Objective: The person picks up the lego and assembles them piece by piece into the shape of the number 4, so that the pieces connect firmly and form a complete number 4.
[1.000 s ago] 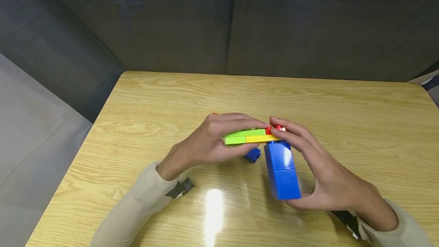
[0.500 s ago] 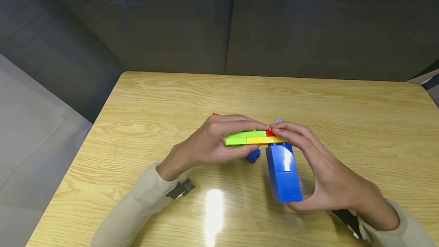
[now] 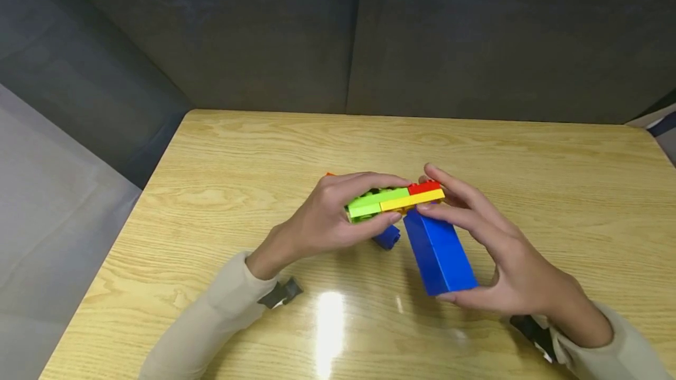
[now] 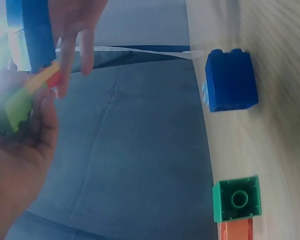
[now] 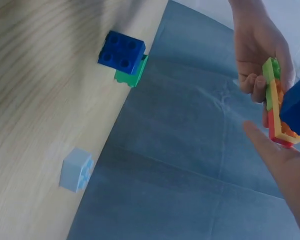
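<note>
While the left hand (image 3: 330,216) is pinching the left end of a flat bar of lime-green, yellow and red plastic bricks (image 3: 412,199) between thumb and fingers, the right hand (image 3: 520,268) is gripping a tall, glossy blue plastic block (image 3: 443,254), its thumb pressing at the near end and a finger bending over the far end. The bar is hanging above the table, slanting slightly, with its lime part lying to the left and its red piece sitting over yellow at the right. The blue block is pointing its far end towards the bar's underside; whether the two are touching, I cannot tell.

Beneath the hands, a dark blue studded brick (image 3: 388,238) is resting on the pale wood-grain table (image 3: 253,157). A green hollow brick (image 4: 237,199) and an orange brick (image 4: 236,230) are showing in the left wrist view, and a light blue brick (image 5: 74,171) is standing apart in the right wrist view. Dark cloth (image 3: 264,34) is hanging beyond the table's far edge.
</note>
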### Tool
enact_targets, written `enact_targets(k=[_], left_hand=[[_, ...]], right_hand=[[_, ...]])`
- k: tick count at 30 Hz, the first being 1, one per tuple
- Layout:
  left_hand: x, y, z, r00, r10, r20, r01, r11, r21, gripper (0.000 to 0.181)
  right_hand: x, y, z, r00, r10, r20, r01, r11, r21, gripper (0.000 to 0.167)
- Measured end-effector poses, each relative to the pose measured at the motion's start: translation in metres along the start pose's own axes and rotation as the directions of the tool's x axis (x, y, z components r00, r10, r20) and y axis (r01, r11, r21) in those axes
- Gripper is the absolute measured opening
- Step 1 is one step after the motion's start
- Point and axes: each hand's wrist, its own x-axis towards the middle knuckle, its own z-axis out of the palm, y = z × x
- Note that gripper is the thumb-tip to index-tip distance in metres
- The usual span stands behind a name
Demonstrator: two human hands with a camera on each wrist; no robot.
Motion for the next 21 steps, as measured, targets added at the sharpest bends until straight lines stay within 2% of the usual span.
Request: enact_targets(k=[4,7,10,14,21], left_hand=[[-0.001,0.001,0.005,0.998,-0.033,-0.044,0.032,0.999,-0.012,0.044],[-0.002,0.003,0.01,0.996,-0.061,-0.068,0.06,0.998,-0.021,0.047],[-0.003,0.006,0.013,0.993,-0.092,-0.077,0.089,0.995,-0.041,0.048],[-0.003,0.009,0.014,0.989,-0.123,-0.082,0.118,0.991,-0.059,0.048],[-0.002,0.01,0.012,0.986,-0.13,-0.109,0.127,0.991,-0.031,0.048]], right_hand=[[0.002,0.002,0.005,0.99,-0.093,-0.106,0.102,0.991,0.087,0.061],[0.005,0.003,0.009,0.969,-0.161,-0.186,0.184,0.977,0.112,0.05],[0.007,0.003,0.012,0.952,-0.193,-0.236,0.227,0.965,0.13,0.046],[0.008,0.005,0.013,0.937,-0.215,-0.274,0.251,0.963,0.101,0.045],[0.008,0.009,0.017,0.909,-0.26,-0.325,0.274,0.962,-0.003,0.044]])
